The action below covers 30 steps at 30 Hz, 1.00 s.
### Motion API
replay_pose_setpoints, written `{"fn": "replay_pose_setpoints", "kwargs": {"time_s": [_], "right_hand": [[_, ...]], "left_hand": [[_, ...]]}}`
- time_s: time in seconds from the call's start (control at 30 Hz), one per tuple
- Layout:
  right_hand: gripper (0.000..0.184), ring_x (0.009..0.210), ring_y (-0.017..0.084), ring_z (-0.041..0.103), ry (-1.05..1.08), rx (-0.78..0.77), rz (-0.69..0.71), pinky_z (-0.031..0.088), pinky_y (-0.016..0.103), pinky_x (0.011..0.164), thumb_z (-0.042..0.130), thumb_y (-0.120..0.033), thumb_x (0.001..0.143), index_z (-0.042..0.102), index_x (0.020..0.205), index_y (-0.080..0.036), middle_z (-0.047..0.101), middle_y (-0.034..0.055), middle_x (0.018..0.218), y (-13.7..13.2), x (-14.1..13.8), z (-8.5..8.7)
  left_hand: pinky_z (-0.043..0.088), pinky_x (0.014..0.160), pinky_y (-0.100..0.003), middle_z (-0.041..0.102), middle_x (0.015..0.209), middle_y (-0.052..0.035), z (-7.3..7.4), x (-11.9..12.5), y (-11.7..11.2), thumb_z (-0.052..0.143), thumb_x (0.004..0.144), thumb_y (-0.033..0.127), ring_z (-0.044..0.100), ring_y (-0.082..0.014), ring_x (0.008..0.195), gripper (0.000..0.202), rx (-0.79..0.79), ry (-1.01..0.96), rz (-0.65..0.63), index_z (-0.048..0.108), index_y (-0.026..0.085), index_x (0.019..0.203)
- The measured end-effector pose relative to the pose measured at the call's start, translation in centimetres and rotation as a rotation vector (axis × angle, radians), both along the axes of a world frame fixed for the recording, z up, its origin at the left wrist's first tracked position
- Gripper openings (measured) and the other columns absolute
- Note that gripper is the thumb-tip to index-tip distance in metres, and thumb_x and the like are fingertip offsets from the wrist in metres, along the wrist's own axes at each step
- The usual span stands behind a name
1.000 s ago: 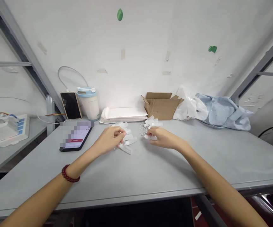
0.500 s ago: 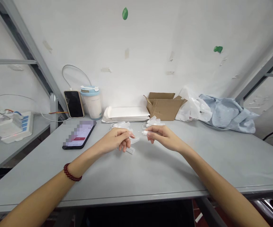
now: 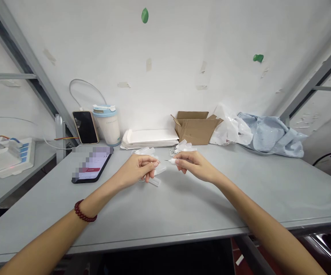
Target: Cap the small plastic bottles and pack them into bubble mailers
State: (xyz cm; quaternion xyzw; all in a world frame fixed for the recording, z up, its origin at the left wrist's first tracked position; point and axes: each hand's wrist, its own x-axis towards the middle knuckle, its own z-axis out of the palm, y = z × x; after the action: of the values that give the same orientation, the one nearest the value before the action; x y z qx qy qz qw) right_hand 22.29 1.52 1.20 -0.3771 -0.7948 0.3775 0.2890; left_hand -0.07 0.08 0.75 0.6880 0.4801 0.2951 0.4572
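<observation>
My left hand (image 3: 144,167) is in a pinch, thumb against forefinger; whatever it may hold is too small to make out. Between the thumb and fingers of my right hand (image 3: 192,164) is a small white piece (image 3: 172,161), its thin pointed end facing left. A gap separates the two hands, both just above the table. Several translucent white plastic pieces (image 3: 154,182) lie under and behind my left hand. A second group of white pieces (image 3: 184,146), with thin loops or chains, lies behind my right hand.
Along the wall stand a propped phone (image 3: 85,128), a lidded cup (image 3: 107,126), a stack of white envelopes (image 3: 151,138), a cardboard box (image 3: 195,131), a white plastic bag (image 3: 230,130) and blue cloth (image 3: 271,133). Another phone (image 3: 93,168) lies left; a power strip (image 3: 22,156) sits beyond.
The whole view has shifted slightly. The white piece in my right hand now points more plainly left, and my left fingers have drawn closer together.
</observation>
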Motion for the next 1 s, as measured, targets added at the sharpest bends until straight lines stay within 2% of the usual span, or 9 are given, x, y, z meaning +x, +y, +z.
{"fn": "replay_pose_setpoints", "kwargs": {"time_s": [0.13, 0.33, 0.73, 1.0], "right_hand": [[0.025, 0.060, 0.010, 0.052, 0.014, 0.002, 0.012, 0.040, 0.022, 0.057, 0.046, -0.035, 0.086, 0.062, 0.083, -0.016, 0.056, -0.0002, 0.070, -0.09, -0.12, -0.09], [0.026, 0.060, 0.009, 0.051, 0.004, -0.010, 0.043, 0.041, 0.022, 0.057, 0.045, -0.035, 0.087, 0.061, 0.081, -0.016, 0.055, -0.0003, 0.069, -0.33, -0.44, -0.29], [0.026, 0.061, 0.010, 0.051, 0.002, -0.027, 0.066, 0.042, 0.022, 0.059, 0.044, -0.035, 0.087, 0.061, 0.085, -0.016, 0.053, -0.0006, 0.070, -0.33, -0.48, -0.48], [0.026, 0.060, 0.009, 0.047, -0.024, -0.007, 0.069, 0.037, 0.021, 0.055, 0.044, -0.035, 0.087, 0.061, 0.083, -0.015, 0.051, -0.0009, 0.066, -0.31, -0.44, -0.43]], "left_hand": [[0.043, 0.050, -0.023, 0.059, 0.060, -0.0008, 0.24, 0.29, -0.56, 0.051, 0.080, 0.041, 0.051, -0.0110, 0.050, 0.029, 0.074, 0.044, -0.020, 0.062, 0.015, 0.082], [0.044, 0.055, -0.023, 0.059, 0.063, -0.0005, -0.11, 0.43, -0.75, 0.047, 0.083, 0.040, 0.053, -0.0114, 0.053, 0.028, 0.167, 0.081, -0.053, 0.063, 0.017, 0.084], [0.043, 0.054, -0.022, 0.057, 0.063, -0.0001, -0.06, 0.55, -0.87, 0.048, 0.083, 0.036, 0.052, -0.0109, 0.053, 0.026, 0.162, 0.081, -0.064, 0.064, 0.016, 0.084], [0.043, 0.054, -0.021, 0.056, 0.062, 0.0006, -0.22, 0.51, -0.98, 0.048, 0.083, 0.035, 0.051, -0.0101, 0.052, 0.026, 0.174, 0.062, -0.069, 0.064, 0.015, 0.084]]}}
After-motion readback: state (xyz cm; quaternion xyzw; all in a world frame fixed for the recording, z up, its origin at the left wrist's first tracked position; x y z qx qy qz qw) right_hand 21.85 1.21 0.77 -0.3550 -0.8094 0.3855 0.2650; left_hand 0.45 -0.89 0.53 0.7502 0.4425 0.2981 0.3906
